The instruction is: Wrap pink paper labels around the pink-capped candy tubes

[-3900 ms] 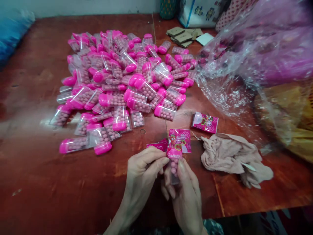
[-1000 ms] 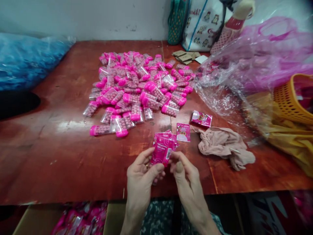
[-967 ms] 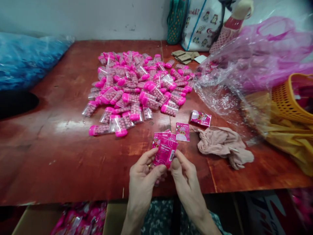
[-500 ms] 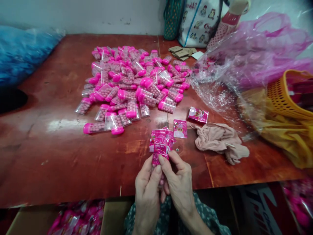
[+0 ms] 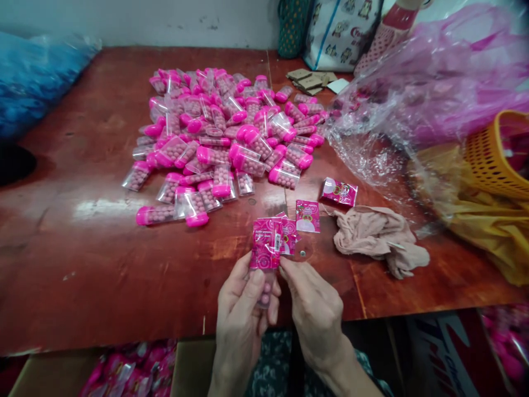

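The left hand (image 5: 238,314) is pinching a bottle (image 5: 265,292) over the desk (image 5: 103,264), a wrapper (image 5: 264,248) already covering its top; the right hand (image 5: 317,295) is curling alongside, its grip unclear; unwrapped bottles (image 5: 248,160) are waiting beyond.

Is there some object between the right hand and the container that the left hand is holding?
Nothing visible: the right hand is close beside the container, fingertips by its pink wrapper; contact is unclear.
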A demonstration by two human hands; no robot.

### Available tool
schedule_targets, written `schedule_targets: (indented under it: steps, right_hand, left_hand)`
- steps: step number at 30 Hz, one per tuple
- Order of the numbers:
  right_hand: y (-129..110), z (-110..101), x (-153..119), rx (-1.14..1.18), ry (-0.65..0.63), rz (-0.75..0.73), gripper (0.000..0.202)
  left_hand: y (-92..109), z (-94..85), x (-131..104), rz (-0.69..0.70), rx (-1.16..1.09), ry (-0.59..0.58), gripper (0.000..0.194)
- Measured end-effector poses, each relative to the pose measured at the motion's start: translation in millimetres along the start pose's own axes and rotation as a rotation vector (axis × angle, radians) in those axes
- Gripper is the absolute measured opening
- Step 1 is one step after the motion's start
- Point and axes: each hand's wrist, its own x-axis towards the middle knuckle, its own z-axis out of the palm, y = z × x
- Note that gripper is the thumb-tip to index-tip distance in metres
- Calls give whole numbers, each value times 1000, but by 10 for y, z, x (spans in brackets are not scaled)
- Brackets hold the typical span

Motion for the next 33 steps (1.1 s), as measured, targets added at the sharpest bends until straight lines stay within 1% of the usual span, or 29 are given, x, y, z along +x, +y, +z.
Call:
schedule_targets:
  steps: [3,7,11,14,18,22,25,28,33]
  right_hand:
    - [16,-24,32,-97,-63,-108,34]
    - [19,-82,92,-255,-144,-169,26]
    - [51,-113,66,-423,-281,-232,34]
    - [71,-116,39,-478,-427,-231,33]
    - [72,-120,109,-429,-563,-168,27]
    - [101,-119,211,-294,-593,-90,27]
    - [123,-102,233,-281,-582,-93,27]
    - [123,-83,226,-334,-573,-155,28]
    - [128,-75,203,-427,-526,-338,37]
  left_hand:
    - [24,-8,5,-12,48,-3,27]
    - [62,-35,14,-19,142,-29,28]
    - [82,-78,39,-30,236,-63,30]
    - [78,-98,67,-44,265,-51,34]
    - [59,-83,81,-74,231,-40,35]
    - [45,-51,70,-134,153,5,21]
    - [30,-52,72,-162,131,-2,18]
    - [10,-63,85,-151,100,-6,19]
    - [-1,-52,102,-118,44,38,15]
